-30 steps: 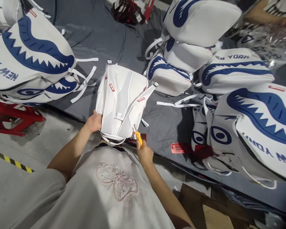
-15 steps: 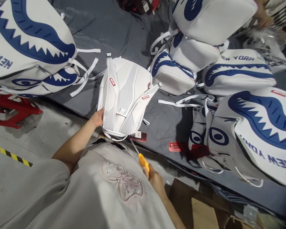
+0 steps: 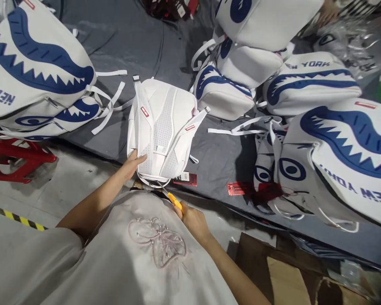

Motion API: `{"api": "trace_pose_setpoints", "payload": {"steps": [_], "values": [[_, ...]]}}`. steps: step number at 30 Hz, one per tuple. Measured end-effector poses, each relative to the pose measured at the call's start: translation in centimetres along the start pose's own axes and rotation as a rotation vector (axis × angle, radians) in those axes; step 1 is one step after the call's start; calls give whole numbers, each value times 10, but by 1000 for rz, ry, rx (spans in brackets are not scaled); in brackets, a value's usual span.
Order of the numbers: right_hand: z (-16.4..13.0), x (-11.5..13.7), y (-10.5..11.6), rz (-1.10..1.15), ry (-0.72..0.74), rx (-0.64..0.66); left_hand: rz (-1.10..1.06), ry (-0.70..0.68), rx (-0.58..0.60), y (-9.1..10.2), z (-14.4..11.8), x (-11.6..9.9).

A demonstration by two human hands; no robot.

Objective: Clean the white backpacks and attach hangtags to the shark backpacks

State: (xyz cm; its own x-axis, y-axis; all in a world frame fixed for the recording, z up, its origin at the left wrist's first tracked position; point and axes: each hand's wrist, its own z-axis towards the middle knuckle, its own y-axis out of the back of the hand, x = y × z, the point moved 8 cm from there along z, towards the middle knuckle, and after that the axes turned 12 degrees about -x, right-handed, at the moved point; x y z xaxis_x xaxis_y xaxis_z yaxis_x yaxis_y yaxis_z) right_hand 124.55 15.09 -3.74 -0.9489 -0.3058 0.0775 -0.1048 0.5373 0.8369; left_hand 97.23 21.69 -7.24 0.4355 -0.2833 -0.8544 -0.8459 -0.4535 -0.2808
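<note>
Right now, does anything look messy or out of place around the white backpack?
Nothing looks broken. The white backpack lies strap side up, left hand on its corner, right hand gripping a yellow-handled tool. Two red tags lie loose on the grey cloth, and loose white straps trail across it.

A grey cloth (image 3: 139,38) covers the low worktop (image 3: 222,156), creased in places. Beneath it lies a pale concrete floor (image 3: 70,178) with a yellow-and-black hazard stripe (image 3: 15,217) at the left. A red plastic stool (image 3: 15,154) stands beside the worktop's edge. Brown cardboard (image 3: 282,275) sits at the lower right. The light is even and soft.
</note>
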Motion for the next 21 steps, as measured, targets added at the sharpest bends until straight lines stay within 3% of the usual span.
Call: {"api": "trace_pose_setpoints", "payload": {"steps": [4, 6, 9, 11, 14, 18, 21], "values": [[6, -2, -7, -27, -32, 59, 452, -326, -176, 6, -15, -8], [5, -2, -8, 7, -11, 40, 574, -465, -225, -2, -27, -8], [1, -7, -8, 54, -2, -24, 781, -596, -100, -29, -37, 2], [-2, -14, -10, 46, -17, -40, 1019, -673, -12, -37, -38, 11], [-6, -23, -13, 28, -4, -50, 1249, -741, 42, -17, -46, 22], [-13, -27, -19, 44, 44, 0, 1264, -699, 188, 17, -70, 49], [-14, -27, -20, 45, 62, 28, 1285, -651, 242, 24, -79, 67]]}}
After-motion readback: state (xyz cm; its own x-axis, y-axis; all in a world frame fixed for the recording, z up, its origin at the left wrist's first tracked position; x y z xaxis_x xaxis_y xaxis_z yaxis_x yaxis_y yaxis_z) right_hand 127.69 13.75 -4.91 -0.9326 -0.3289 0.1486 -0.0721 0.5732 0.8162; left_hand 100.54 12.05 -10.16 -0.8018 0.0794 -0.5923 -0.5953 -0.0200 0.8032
